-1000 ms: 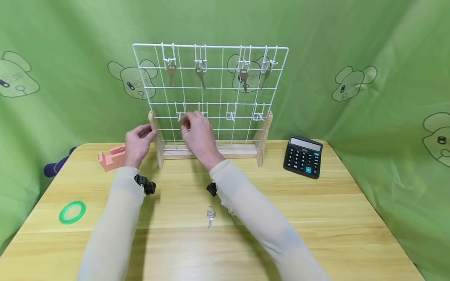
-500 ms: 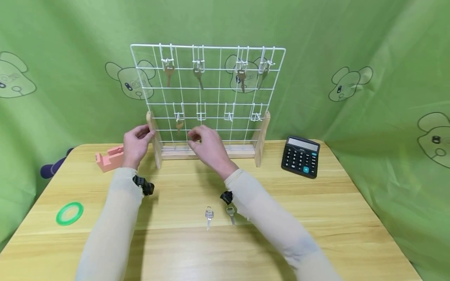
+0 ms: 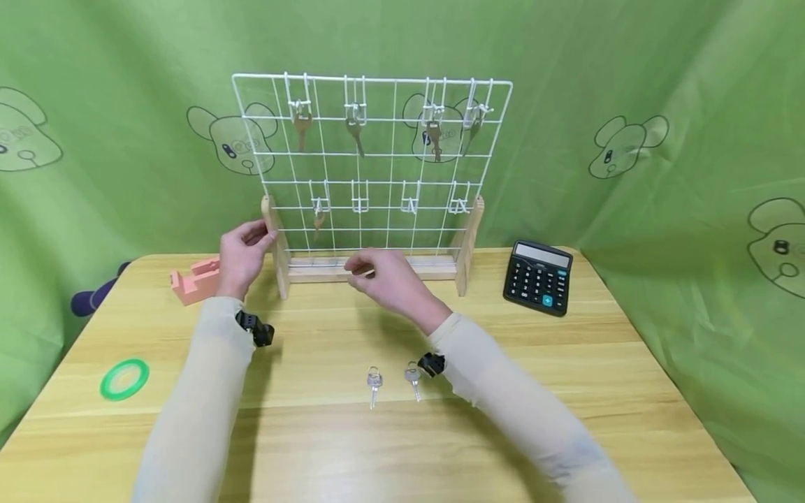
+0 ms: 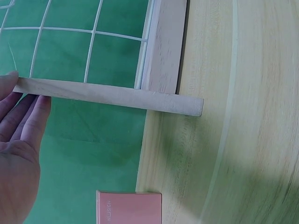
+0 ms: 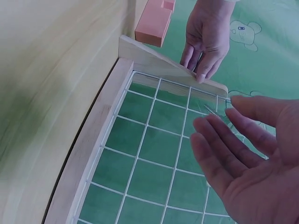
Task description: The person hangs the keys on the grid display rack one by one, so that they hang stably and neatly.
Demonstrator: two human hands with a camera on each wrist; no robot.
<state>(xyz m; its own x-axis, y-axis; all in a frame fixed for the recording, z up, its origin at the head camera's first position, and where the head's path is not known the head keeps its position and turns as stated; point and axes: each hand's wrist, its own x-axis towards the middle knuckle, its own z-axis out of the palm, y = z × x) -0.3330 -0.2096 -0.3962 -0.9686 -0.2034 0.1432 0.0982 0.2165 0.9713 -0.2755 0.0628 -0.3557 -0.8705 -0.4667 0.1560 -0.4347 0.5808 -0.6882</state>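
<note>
In the head view my left hand (image 3: 241,260) pinches the left wooden post (image 3: 275,244) of a white wire grid rack (image 3: 371,155). The left wrist view shows the thumb on one side of that post (image 4: 112,94) and the fingers on the other. My right hand (image 3: 402,285) hovers before the rack's lower part, its fingers relaxed and holding nothing. A key (image 3: 318,221) hangs from the lower row's leftmost hook; the other lower hooks (image 3: 411,205) are bare. Several keys (image 3: 302,129) hang along the upper row. Two keys lie on the table, one left (image 3: 374,381), one right (image 3: 412,375).
Right of the rack lies a black calculator (image 3: 539,278). A pink tape dispenser (image 3: 198,283) stands at the left, beyond the left hand. Nearer lies a green ring (image 3: 107,381). Green curtain (image 3: 553,84) hangs behind the wooden table (image 3: 314,447).
My right hand has come away from the lower left hook, moving down and to the right; a key now shows hanging there. The left hand has stayed on the post.
</note>
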